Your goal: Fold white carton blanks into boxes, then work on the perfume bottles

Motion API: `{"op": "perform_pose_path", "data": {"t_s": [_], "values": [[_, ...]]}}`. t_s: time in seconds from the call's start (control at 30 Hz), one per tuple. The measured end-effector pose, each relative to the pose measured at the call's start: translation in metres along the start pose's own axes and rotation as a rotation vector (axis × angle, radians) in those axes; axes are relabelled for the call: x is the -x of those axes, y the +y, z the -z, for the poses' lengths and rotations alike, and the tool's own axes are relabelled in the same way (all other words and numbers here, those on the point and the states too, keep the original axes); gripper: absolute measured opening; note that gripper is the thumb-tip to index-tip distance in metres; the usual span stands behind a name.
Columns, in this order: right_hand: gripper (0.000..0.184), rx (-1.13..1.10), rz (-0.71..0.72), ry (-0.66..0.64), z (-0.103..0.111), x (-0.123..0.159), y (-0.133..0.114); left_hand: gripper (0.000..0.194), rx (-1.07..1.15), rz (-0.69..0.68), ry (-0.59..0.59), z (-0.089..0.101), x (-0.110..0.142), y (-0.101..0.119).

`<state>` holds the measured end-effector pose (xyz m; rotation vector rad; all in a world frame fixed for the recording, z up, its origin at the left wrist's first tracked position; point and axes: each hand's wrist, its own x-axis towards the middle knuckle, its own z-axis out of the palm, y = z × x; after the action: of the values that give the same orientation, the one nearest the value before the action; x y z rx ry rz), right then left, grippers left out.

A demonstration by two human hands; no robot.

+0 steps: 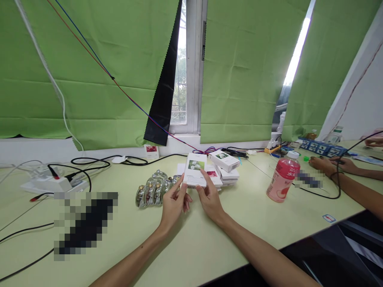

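Observation:
Between my two hands is a small white box (195, 172) with a picture of white flowers and green leaves, tilted up above the table. My left hand (176, 199) grips its lower left corner with thumb and fingers. On its right side, my right hand (210, 196) pinches the lower edge. Behind it lie more white boxes (229, 175) in a loose pile, one on top showing a similar flower picture (225, 159). Just left of my hands several shiny round metal pieces (154, 191) in clear wrapping stand in rows.
A pink drink bottle (283, 177) stands to the right. Further right, another person's hands (324, 165) rest on the table near blue boxes (321, 147). A power strip (56, 183) and black cables lie at left. One small box (152, 151) leans against the wall.

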<state>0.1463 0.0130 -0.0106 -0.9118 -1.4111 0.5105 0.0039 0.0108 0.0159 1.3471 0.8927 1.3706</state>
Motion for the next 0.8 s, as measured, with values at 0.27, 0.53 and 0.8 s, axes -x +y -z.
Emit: {"op": "perform_pose_path", "data": {"t_s": [0.27, 0.53, 0.8], "values": [[0.056, 0.022, 0.018, -0.002, -0.0006, 0.0008, -0.0034, 0.083, 0.003, -0.019, -0.019, -0.001, 0.0017, -0.0042], [0.057, -0.044, 0.024, -0.041, -0.0021, 0.0013, -0.0011, 0.08, -0.026, -0.046, -0.011, -0.0015, 0.0018, -0.0067], [0.062, -0.106, 0.009, -0.083, -0.0063, 0.0024, 0.0056, 0.08, -0.005, -0.035, -0.003, -0.0035, 0.0019, -0.0053]]}}
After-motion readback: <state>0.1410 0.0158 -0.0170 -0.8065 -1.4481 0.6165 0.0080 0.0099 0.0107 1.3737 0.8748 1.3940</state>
